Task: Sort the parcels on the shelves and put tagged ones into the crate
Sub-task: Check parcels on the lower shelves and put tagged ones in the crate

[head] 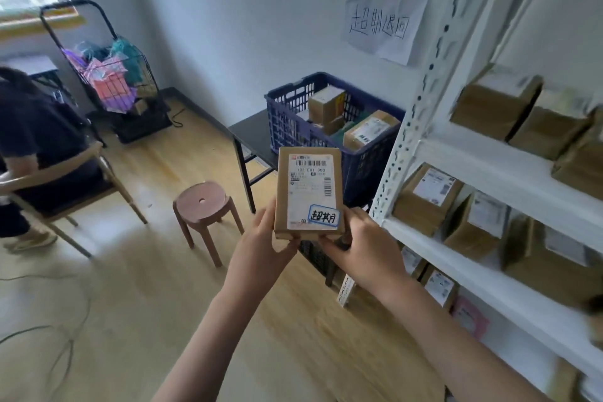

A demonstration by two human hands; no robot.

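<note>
Several parcels (370, 132) were already sitting in the blue crate (293, 108) on the black table (251, 134) when I checked, so I'd call the job partly done. Plenty left though: the white shelves (489, 166) on the right were loaded with brown boxes (427, 197) on every level I could see.

The flat parcel (308, 192) in play was held up in front of the crate, label facing the camera, with a blue-edged handwritten tag (324, 215) stuck on its lower corner. Left hand (266, 240) was gripping the bottom left edge, right hand (355, 245) was curled around the bottom right corner. Tagged, so my guess was it belonged in the crate next.

Other stuff around: a small round stool (202, 202) just left of the table, a wire trolley (114, 81) full of colourful things by the far wall, another person (36, 140) seated in a chair way off left, and a handwritten paper sign (385, 26) on the wall above the crate. Nothing really blocked the path; the shelf upright (421, 114) stood tight against the crate's right side, that's about it.
</note>
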